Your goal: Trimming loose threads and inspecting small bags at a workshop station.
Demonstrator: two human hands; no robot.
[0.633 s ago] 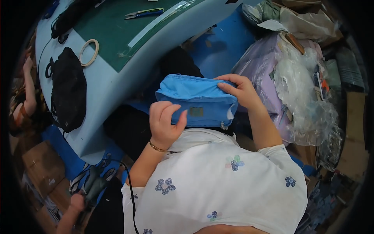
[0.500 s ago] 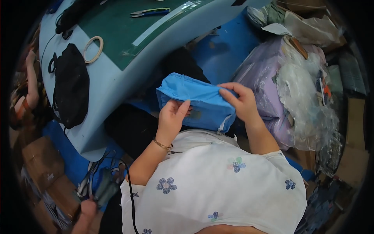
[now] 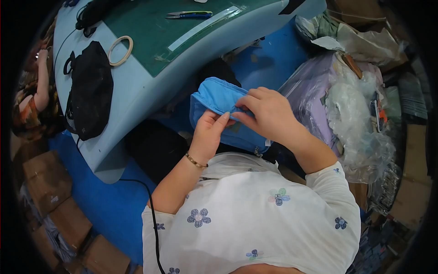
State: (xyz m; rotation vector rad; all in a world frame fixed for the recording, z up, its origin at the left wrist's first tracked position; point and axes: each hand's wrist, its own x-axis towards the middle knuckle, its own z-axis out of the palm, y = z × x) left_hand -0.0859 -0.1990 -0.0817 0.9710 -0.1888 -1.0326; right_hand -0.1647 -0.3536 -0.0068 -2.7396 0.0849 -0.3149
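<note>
Blue cloth bag (image 3: 218,98) held up in front of the chest, just past the table (image 3: 137,96) edge. Long side running from upper left down to lower right. Left hand (image 3: 209,137) under it, fingers closed on the bottom edge. Right hand (image 3: 269,114) on top, fingertips (image 3: 242,109) pinching the upper seam. Both hands touching the bag, right one farther along toward its lower-right end. Black bag (image 3: 89,102) and tape ring (image 3: 120,50) lying on the table, well apart.

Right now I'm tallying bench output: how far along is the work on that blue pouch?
In hand: both hands, left hand and right hand, grip the blue fabric pouch at its top edge. Already set down: a black pouch lies on the table. What remains can't be told.
</note>
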